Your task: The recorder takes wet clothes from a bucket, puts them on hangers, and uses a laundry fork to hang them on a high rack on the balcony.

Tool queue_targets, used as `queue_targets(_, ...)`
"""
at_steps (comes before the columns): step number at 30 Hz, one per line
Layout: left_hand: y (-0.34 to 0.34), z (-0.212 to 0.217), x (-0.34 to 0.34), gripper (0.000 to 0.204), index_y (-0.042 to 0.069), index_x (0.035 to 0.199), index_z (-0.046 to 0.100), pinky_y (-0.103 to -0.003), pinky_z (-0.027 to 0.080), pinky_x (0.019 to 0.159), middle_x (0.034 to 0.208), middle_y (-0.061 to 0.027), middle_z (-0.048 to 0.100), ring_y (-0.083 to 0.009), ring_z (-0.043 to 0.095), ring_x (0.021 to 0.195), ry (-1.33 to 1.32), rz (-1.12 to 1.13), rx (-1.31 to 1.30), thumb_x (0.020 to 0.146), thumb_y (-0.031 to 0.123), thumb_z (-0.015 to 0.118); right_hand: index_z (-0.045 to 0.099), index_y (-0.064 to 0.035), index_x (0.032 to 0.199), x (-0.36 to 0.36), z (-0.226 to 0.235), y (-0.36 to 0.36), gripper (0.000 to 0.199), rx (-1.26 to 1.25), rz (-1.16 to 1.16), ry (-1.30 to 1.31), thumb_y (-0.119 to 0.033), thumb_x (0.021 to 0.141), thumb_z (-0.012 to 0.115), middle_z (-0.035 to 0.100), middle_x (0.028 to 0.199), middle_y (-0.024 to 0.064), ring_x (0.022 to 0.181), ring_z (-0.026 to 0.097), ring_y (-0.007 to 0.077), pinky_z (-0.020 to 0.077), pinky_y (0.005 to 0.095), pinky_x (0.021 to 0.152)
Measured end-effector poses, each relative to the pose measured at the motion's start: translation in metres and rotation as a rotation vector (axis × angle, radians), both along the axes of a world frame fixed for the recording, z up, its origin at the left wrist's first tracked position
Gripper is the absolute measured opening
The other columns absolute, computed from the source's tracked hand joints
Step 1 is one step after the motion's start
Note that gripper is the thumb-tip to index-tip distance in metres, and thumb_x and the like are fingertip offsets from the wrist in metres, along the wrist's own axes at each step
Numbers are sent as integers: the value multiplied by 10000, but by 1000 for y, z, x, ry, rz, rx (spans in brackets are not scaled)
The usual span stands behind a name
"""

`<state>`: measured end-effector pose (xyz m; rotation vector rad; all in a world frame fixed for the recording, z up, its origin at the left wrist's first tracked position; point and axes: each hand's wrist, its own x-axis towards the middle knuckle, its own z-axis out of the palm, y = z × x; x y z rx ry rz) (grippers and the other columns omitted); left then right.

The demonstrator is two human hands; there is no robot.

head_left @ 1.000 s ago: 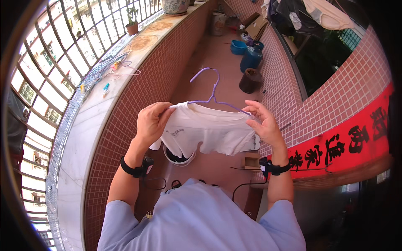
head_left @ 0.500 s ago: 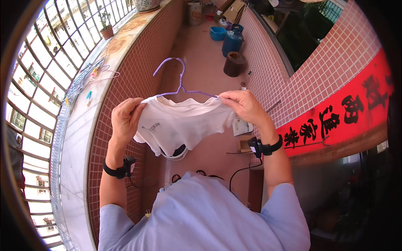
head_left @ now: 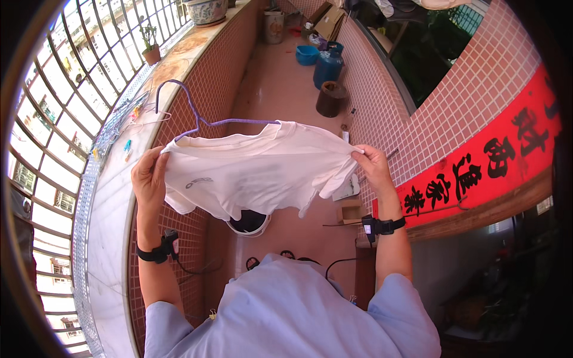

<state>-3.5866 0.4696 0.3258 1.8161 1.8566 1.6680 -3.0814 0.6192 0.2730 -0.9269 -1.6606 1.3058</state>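
A white T-shirt (head_left: 256, 170) with grey print on its chest is stretched out in front of me on a purple hanger (head_left: 197, 113). My left hand (head_left: 149, 173) pinches the shirt's left shoulder, near one end of the hanger. At the opposite side my right hand (head_left: 371, 164) grips the other shoulder or sleeve edge with its fingers closed. The hanger's hook rises above the neckline toward the left, and its lower parts are hidden inside the cloth. Each of my wrists wears a black strap with a small device.
Below the shirt stands a white bucket (head_left: 250, 223) with dark contents. On the left runs a marble ledge (head_left: 107, 238) with clothes pegs (head_left: 128, 146), hangers and a potted plant (head_left: 150, 52), beside window bars. Farther along the floor are a brown bin (head_left: 330, 99), a blue gas cylinder (head_left: 327, 68) and a blue basin (head_left: 307, 55).
My hands have moved apart, pulling the shirt wider and flatter. The hanger has shifted left, its hook now near the ledge, and more of the chest print shows.
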Motion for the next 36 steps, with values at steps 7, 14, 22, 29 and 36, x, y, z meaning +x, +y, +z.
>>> queue_targets(7,4,-7,-3,102,-33,1051,712,-265,466,701,848,-60,658,-117,565,751,33,39,85,1010,56,684,705,31,1185,26,12,6,292,-31,-71,163,-208,1097,563,742,1017,29,910,675,83,529,245,840)
queue_targets(14,7,-6,12,69,-32,1011,703,-282,460,686,827,-77,626,-157,578,743,3,29,78,994,33,685,624,34,1344,-12,54,-5,418,249,-265,-67,-125,963,692,667,1262,90,1120,606,148,484,333,1022)
queue_targets(22,22,-7,46,70,-22,1001,721,-305,476,645,783,-88,629,-174,593,682,59,-85,134,968,40,717,665,-21,1120,-105,101,-23,189,792,-27,-709,-147,980,673,728,985,192,957,689,396,534,458,834)
queue_targets(29,13,-5,42,96,-14,1010,736,-319,509,673,820,-102,676,-201,653,737,51,-137,22,960,68,736,661,-12,1004,-118,83,-22,101,692,-52,-384,-112,999,669,662,807,178,711,643,338,495,400,644)
queue_targets(36,3,-25,-8,298,-11,1070,768,-313,553,714,963,-123,759,-187,703,799,-9,-247,-196,826,131,865,676,-6,1060,-63,76,-7,154,648,-233,-288,-156,1052,643,625,789,46,727,562,113,465,284,674)
